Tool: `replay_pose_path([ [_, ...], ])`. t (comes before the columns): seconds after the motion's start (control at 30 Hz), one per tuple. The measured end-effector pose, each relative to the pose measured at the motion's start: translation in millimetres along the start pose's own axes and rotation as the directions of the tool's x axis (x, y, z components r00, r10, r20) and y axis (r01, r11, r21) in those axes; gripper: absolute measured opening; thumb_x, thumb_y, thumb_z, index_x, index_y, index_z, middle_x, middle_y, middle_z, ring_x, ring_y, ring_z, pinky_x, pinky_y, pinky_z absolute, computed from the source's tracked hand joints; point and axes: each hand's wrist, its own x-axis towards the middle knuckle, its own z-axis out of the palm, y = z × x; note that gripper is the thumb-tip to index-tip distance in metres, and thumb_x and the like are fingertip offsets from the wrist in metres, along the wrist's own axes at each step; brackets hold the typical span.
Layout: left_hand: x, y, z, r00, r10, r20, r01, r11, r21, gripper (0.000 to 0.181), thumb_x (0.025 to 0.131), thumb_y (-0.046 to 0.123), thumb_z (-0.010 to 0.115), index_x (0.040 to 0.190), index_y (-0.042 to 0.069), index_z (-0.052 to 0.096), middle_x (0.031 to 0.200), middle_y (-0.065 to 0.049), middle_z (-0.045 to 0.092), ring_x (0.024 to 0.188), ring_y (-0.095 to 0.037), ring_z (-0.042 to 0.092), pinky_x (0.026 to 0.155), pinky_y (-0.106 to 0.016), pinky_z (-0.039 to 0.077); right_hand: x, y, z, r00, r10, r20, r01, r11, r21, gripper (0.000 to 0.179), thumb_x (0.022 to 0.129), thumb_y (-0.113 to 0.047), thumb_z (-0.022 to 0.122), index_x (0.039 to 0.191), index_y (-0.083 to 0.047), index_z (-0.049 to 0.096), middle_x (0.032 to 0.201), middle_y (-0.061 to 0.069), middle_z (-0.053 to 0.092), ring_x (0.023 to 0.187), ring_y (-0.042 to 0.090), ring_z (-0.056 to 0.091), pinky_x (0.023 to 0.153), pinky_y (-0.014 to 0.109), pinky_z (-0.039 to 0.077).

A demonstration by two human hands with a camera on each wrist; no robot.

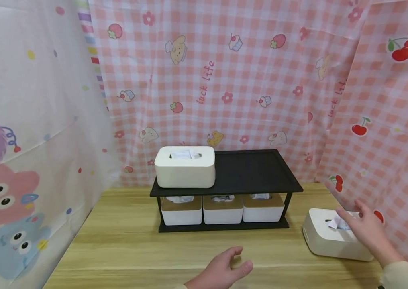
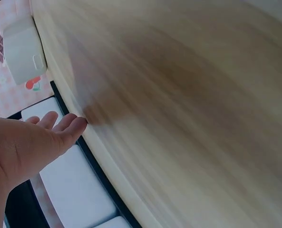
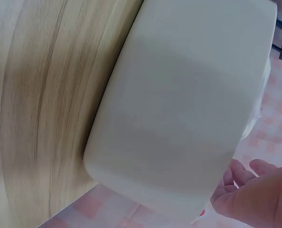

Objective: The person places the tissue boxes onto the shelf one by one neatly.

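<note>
On the right of the table a white tissue box (image 1: pixel 334 241) stands with a tissue sticking out of its slot. My right hand (image 1: pixel 368 228) is over the right part of its top, fingers spread and holding nothing; in the right wrist view the fingers (image 3: pixel 238 178) show beside the box's far edge. My left hand (image 1: pixel 223 269) hovers above the table in front of a black two-tier rack (image 1: pixel 258 172), fingers loosely bent with nothing between them. A second white tissue box (image 1: pixel 185 174) sits on the left of the rack's upper shelf.
Under the upper shelf stand three smaller white boxes with wooden lids, a left one (image 1: pixel 182 214), a middle one (image 1: pixel 223 212) and a right one (image 1: pixel 263 210). Patterned curtains (image 1: pixel 225 80) hang behind and at both sides of the wooden table (image 1: pixel 124 241).
</note>
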Motion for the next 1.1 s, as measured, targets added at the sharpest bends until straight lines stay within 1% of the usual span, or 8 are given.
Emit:
replay_pose_path([
  [0.1, 3.1, 4.5, 3.8, 1.0, 0.0, 0.005, 0.0, 1.0, -0.013, 0.088, 0.102, 0.074, 0.05, 0.159, 0.007, 0.047, 0.162, -0.009, 0.054, 0.148, -0.033, 0.052, 0.118, -0.052, 0.048, 5.0, 5, -3, 1.0, 0.006, 0.0, -0.006, 0.999, -0.037, 0.101, 0.109, -0.059, 0.045, 0.163, 0.016, 0.004, 0.155, 0.052, 0.028, 0.137, 0.071, 0.034, 0.108, 0.078, 0.035],
  [0.17, 6.9, 8.2, 7.9, 1.0, 0.001, 0.01, -0.001, 0.999, -0.054, 0.087, 0.103, 0.073, 0.051, 0.159, 0.007, 0.048, 0.161, -0.009, 0.055, 0.148, -0.034, 0.052, 0.118, -0.054, 0.047, 7.6, 6, -6, 1.0, 0.019, 0.007, -0.018, 0.999, -0.05, 0.103, 0.109, -0.061, 0.043, 0.163, 0.017, 0.002, 0.155, 0.052, 0.028, 0.138, 0.072, 0.033, 0.108, 0.079, 0.034],
  [0.33, 20.8, 18.1, 23.5, 0.999, 0.005, 0.039, 0.001, 0.987, -0.159, 0.086, 0.103, 0.073, 0.051, 0.159, 0.007, 0.048, 0.159, -0.01, 0.056, 0.144, -0.034, 0.054, 0.117, -0.058, 0.047, 13.8, 6, -14, 0.998, 0.055, 0.029, -0.054, 0.997, -0.051, 0.105, 0.109, -0.066, 0.036, 0.162, 0.018, -0.001, 0.157, 0.054, 0.021, 0.14, 0.073, 0.027, 0.11, 0.08, 0.031],
  [0.47, 30.7, 25.0, 35.4, 0.999, -0.005, 0.05, 0.014, 0.981, -0.192, 0.086, 0.102, 0.073, 0.052, 0.159, 0.008, 0.049, 0.159, -0.01, 0.056, 0.144, -0.033, 0.055, 0.118, -0.058, 0.047, 17.2, 5, -17, 0.996, 0.076, 0.048, -0.073, 0.995, -0.07, 0.106, 0.109, -0.067, 0.031, 0.16, 0.02, 0.0, 0.155, 0.056, 0.019, 0.139, 0.074, 0.026, 0.11, 0.081, 0.031],
  [0.63, 38.2, 28.9, 44.0, 0.999, -0.005, 0.048, 0.014, 0.983, -0.185, 0.083, 0.103, 0.07, 0.053, 0.158, 0.009, 0.049, 0.157, -0.009, 0.058, 0.143, -0.033, 0.057, 0.118, -0.056, 0.048, 19.5, 9, -16, 0.994, 0.083, 0.073, -0.076, 0.993, -0.087, 0.106, 0.109, -0.069, 0.027, 0.16, 0.021, 0.001, 0.155, 0.056, 0.019, 0.14, 0.075, 0.024, 0.11, 0.082, 0.029],
  [0.83, 42.2, 29.7, 46.6, 0.999, -0.021, 0.033, 0.027, 0.985, -0.171, 0.08, 0.103, 0.07, 0.055, 0.157, 0.011, 0.05, 0.157, -0.007, 0.058, 0.14, -0.029, 0.058, 0.116, -0.056, 0.049, 18.8, 18, -15, 0.992, 0.038, 0.123, -0.027, 0.996, -0.087, 0.101, 0.111, -0.063, 0.025, 0.158, 0.023, 0.003, 0.156, 0.053, 0.023, 0.14, 0.074, 0.025, 0.111, 0.081, 0.028],
  [0.93, 43.4, 29.5, 47.0, 0.999, -0.034, 0.031, 0.039, 0.984, -0.175, 0.08, 0.102, 0.07, 0.056, 0.157, 0.011, 0.051, 0.157, -0.006, 0.058, 0.139, -0.03, 0.058, 0.115, -0.059, 0.049, 16.3, 18, -15, 0.991, 0.027, 0.133, -0.016, 0.996, -0.085, 0.098, 0.111, -0.063, 0.023, 0.159, 0.021, 0.011, 0.155, 0.052, 0.027, 0.137, 0.072, 0.031, 0.107, 0.08, 0.032],
  [1.1, 43.5, 29.7, 51.1, 0.998, -0.043, 0.049, 0.051, 0.982, -0.183, 0.083, 0.101, 0.072, 0.057, 0.157, 0.011, 0.051, 0.155, -0.008, 0.059, 0.141, -0.032, 0.058, 0.117, -0.059, 0.048, 10.9, 10, -10, 0.98, 0.009, 0.2, -0.001, 0.999, -0.037, 0.098, 0.112, -0.064, 0.021, 0.16, 0.021, 0.013, 0.157, 0.052, 0.024, 0.141, 0.071, 0.03, 0.109, 0.081, 0.032],
])
